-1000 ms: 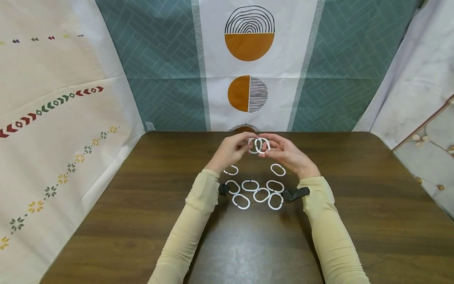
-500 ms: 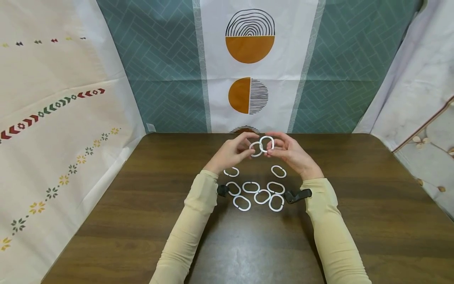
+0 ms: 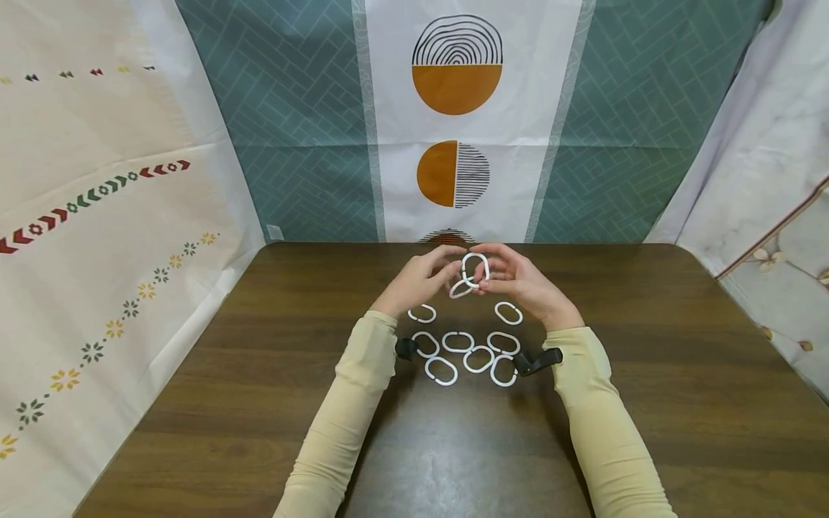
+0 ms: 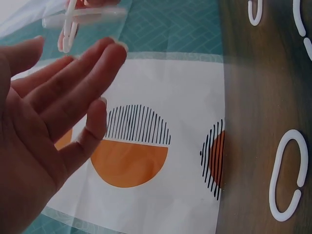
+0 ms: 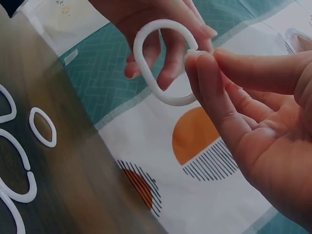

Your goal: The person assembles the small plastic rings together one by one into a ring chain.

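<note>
My right hand (image 3: 534,288) pinches a white oval ring (image 3: 488,267) between thumb and fingertips above the table; in the right wrist view the hand (image 5: 265,117) grips this ring (image 5: 138,54) beside its gap. A second white ring (image 3: 457,293) hangs tilted through its lower part and shows edge-on in the left wrist view. My left hand (image 3: 411,284) is just left of both rings, and in the left wrist view the hand (image 4: 53,107) has its fingers extended, holding nothing.
Several loose white rings lie on the brown wooden table (image 3: 259,374) below and between the forearms, including one at the front left (image 3: 443,383). Patterned cloths hang behind the table and along both sides. A dark strap-mounted device sits at each wrist.
The held ring has moved left from its position half a second ago. The other ring has dropped from beside it to a tilted hang, and my left fingers appear to have let it go.
</note>
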A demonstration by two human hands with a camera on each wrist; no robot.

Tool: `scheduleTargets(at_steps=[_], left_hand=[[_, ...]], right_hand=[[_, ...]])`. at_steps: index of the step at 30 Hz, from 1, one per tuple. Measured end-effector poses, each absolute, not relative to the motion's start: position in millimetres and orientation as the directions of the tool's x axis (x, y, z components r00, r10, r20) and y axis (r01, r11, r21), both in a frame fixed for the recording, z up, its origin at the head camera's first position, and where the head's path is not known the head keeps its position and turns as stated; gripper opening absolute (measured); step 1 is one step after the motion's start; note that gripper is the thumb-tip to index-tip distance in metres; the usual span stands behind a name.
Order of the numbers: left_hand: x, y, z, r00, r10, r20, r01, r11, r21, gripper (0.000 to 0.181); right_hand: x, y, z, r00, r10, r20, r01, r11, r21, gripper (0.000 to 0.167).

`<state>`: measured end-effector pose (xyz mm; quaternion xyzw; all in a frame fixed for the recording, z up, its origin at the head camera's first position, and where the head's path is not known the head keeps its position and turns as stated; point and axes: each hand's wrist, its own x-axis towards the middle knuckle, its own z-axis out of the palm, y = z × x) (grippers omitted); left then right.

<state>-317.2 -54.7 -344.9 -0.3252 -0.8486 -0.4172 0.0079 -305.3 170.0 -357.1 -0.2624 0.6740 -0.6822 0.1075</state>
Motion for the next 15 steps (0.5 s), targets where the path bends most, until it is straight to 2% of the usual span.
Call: scheduleTargets(at_steps=[6,15], left_hand=[[-316.5,-56.3,-342.4,-0.807,0.524,0.274,0.546,0.483,0.685,0.022],[-315.4,-65.9,-339.6,-0.816,0.495,0.298,0.535,0.45,0.716,0.014]], right_hand=[[-304.4,166.0,-357.7,-0.818,-0.532,0.217,-0.249,-0.012,-0.968,0.053],[-304.2,170.0,-358.6,-0.83,-0.533,0.167,-0.23,0.053,-0.972,0.052]])
